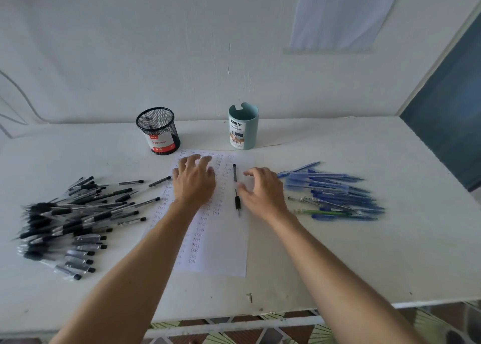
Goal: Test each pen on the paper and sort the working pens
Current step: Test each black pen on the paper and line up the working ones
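One view only: head cam, worn on my head, wide-angle, aimed forward and down across the white table (pixel 377 252). Close range: my forearms (pixel 145 260) enter from the bottom edge, left hand (pixel 194 181) and right hand (pixel 263 192) sit mid-frame. Wall (pixel 156 44) fills the top half; patterned floor (pixel 260 337) shows under the table's near edge.

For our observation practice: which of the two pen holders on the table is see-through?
The black mesh cup, on the left; the pale teal organizer to its right has solid walls.
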Motion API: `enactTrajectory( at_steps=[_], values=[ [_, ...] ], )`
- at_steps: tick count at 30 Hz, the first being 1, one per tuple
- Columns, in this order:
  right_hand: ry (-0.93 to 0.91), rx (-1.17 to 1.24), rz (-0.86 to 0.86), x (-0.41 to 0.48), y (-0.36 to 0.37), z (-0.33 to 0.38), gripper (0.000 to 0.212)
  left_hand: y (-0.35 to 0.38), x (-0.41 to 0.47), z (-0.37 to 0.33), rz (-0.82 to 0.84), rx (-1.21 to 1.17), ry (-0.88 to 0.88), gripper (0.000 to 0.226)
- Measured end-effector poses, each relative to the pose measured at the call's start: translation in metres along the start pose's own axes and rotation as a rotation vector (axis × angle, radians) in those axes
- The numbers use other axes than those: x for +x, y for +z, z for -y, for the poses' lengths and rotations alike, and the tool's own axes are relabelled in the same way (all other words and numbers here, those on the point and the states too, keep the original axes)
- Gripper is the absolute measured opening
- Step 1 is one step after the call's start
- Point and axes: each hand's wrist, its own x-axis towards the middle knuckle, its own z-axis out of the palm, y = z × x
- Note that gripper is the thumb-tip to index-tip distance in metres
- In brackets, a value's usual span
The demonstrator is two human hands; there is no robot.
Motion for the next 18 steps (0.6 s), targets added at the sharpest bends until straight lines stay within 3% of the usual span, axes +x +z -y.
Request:
enactTrajectory(
  at_steps=[4, 8, 12, 18],
  values=[
    [0.059, -0.256, 0.035, 0.001, 0.006, 0.019, 0.057, 0.007, 0.003, 0.011, 0.185, 0.088, 0.041, 0.056],
    [0.114, -0.240, 0.040, 0.008, 0.003, 0.025, 0.037, 0.008, 0.002, 0.012, 0.163, 0.089, 0.058, 0.057],
    [0.188, -0.014, 0.013, 0.013, -0.010, 0.019, 0.018, 0.009, 0.001, 0.015, 0.153, 0.097, 0.071, 0.057],
    [0.275, 0.277, -0.301, 0.044, -0.039, 0.001, 0.018, 0.011, 0.003, 0.014, 0.163, 0.114, 0.065, 0.059]
  ],
)
